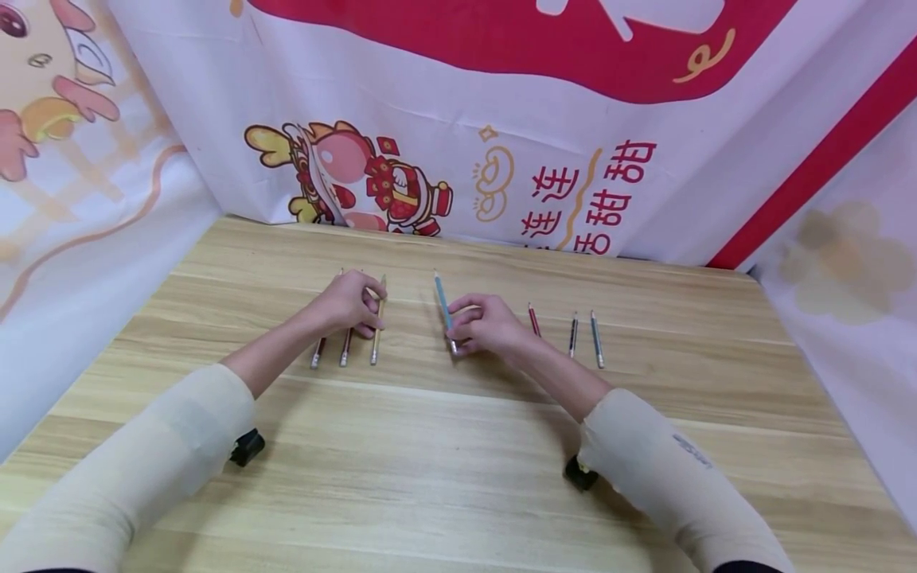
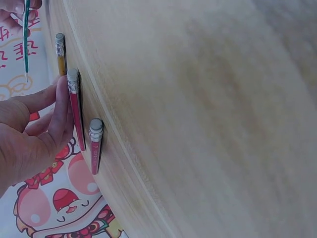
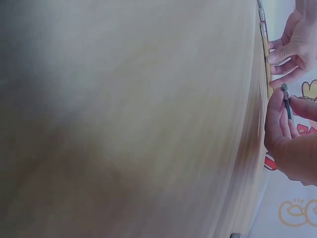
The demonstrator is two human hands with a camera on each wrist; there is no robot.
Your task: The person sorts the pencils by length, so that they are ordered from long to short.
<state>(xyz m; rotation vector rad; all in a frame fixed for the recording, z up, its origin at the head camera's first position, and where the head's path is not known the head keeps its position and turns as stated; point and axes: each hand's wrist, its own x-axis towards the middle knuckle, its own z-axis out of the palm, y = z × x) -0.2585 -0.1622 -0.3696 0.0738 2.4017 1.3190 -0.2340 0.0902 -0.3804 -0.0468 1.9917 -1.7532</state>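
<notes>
My left hand (image 1: pixel 351 301) reaches over the left row of pencils, its thumb and index finger pinching the sides of a yellow pencil (image 1: pixel 376 348) lying on the tabletop. Beside it lie two dark red pencils, a nearer one (image 1: pixel 347 348) partly under the hand and an outer one (image 1: pixel 318 352); their eraser ends face me. To the right, my right hand (image 1: pixel 490 322) holds a light blue-green pencil (image 1: pixel 441 298) near its eraser end, the tip pointing away. The right wrist view shows that pencil's eraser (image 3: pixel 284 87) between thumb and fingers.
Right of my right hand lie a red pencil (image 1: pixel 533 320), partly hidden, a black patterned pencil (image 1: pixel 573 334) and a teal pencil (image 1: pixel 597 340). A printed cloth (image 1: pixel 458 103) hangs behind the wooden table (image 1: pixel 415 477). Small black devices sit under both wrists.
</notes>
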